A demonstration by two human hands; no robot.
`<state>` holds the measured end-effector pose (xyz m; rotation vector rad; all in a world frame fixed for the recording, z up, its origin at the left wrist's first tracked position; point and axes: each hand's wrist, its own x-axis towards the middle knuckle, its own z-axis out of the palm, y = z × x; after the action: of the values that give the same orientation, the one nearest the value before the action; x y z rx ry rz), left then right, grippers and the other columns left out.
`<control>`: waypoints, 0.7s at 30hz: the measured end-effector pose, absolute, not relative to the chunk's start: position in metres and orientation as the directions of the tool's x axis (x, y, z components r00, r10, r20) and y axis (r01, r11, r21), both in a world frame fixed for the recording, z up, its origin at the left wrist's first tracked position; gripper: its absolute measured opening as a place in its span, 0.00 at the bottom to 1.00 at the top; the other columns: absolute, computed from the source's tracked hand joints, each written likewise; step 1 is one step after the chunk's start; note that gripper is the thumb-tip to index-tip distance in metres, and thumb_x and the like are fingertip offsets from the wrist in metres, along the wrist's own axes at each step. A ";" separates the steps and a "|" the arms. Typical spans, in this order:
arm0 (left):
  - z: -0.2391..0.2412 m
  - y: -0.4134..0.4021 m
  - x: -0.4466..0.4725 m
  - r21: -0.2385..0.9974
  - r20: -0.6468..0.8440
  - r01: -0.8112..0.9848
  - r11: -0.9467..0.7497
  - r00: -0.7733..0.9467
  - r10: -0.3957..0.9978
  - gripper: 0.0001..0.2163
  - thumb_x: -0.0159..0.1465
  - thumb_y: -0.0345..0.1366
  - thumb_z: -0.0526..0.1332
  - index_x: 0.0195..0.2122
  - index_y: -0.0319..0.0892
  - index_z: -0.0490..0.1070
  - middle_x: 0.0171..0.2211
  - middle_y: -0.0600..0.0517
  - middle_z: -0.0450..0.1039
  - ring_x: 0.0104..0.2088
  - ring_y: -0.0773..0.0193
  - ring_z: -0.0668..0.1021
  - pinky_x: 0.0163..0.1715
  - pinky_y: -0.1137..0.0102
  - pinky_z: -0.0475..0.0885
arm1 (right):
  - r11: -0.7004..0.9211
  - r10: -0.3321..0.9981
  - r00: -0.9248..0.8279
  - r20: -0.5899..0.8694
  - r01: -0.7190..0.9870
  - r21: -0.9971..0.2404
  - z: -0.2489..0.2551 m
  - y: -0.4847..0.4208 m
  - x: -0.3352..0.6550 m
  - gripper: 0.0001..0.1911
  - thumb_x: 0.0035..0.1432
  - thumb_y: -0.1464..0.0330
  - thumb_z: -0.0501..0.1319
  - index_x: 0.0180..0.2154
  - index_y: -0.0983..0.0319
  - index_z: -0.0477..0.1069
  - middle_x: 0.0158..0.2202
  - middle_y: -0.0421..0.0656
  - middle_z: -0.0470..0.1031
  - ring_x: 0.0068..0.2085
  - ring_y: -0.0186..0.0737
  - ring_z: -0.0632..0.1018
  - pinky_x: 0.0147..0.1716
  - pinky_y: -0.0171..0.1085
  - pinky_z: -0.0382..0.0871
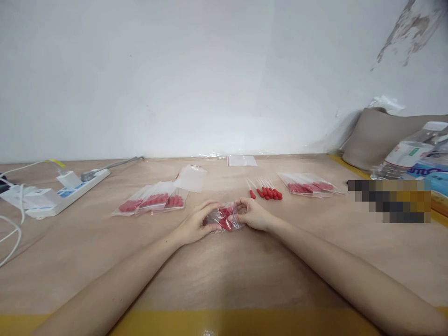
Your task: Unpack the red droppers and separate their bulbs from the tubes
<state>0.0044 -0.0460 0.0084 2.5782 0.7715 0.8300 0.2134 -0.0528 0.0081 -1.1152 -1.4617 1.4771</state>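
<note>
Between my two hands is a small clear zip bag [226,218] with red pieces inside, held just over the table. My left hand [199,223] is curled round the bag's left end, thumb on the near side. On the other end, my right hand [254,213] pinches the plastic between thumb and fingers. Just beyond the right hand lies a loose group of red-tipped white sticks [269,190], one a little apart on the left. Filled bags with red pieces lie overlapping at left [154,198], and more filled bags [310,185] lie at right.
Flat whitish bags [192,178] lie behind the left pile, and another pale bag [242,161] lies by the wall. A power strip [70,191] with plugs and white cables is at left. A plastic bottle [406,154] and a grey-brown bag [371,135] stand at right.
</note>
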 end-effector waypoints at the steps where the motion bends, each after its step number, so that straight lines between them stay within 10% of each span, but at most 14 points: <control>1: 0.008 -0.046 0.004 0.450 0.437 0.391 -0.803 0.688 0.579 0.23 0.57 0.40 0.61 0.53 0.44 0.59 0.50 0.45 0.63 0.50 0.58 0.68 0.50 0.63 0.65 | -0.049 0.940 -0.335 -0.067 0.063 -0.997 0.007 -0.052 0.213 0.18 0.33 0.71 0.69 0.29 0.64 0.66 0.24 0.36 0.71 0.26 0.29 0.71 0.25 0.29 0.65; 13: 0.006 -0.045 0.001 0.467 0.407 0.422 -0.777 0.677 0.613 0.22 0.58 0.40 0.60 0.53 0.43 0.59 0.49 0.45 0.63 0.49 0.60 0.69 0.48 0.65 0.66 | -0.068 0.942 -0.313 -0.119 0.171 -0.983 0.011 -0.049 0.228 0.10 0.39 0.72 0.65 0.28 0.65 0.69 0.19 0.35 0.68 0.19 0.25 0.67 0.16 0.26 0.60; 21: 0.007 -0.047 0.000 0.485 0.403 0.427 -0.763 0.665 0.628 0.21 0.58 0.41 0.59 0.52 0.43 0.60 0.48 0.45 0.65 0.47 0.59 0.70 0.46 0.64 0.67 | 0.030 0.914 -0.403 -0.045 0.177 -0.984 0.011 -0.054 0.238 0.21 0.37 0.67 0.68 0.37 0.66 0.69 0.20 0.34 0.69 0.21 0.26 0.68 0.21 0.27 0.61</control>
<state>0.0003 -0.0467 0.0073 2.5331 0.8346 0.8028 0.2379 -0.0539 0.0105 -1.1221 -1.6526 1.4277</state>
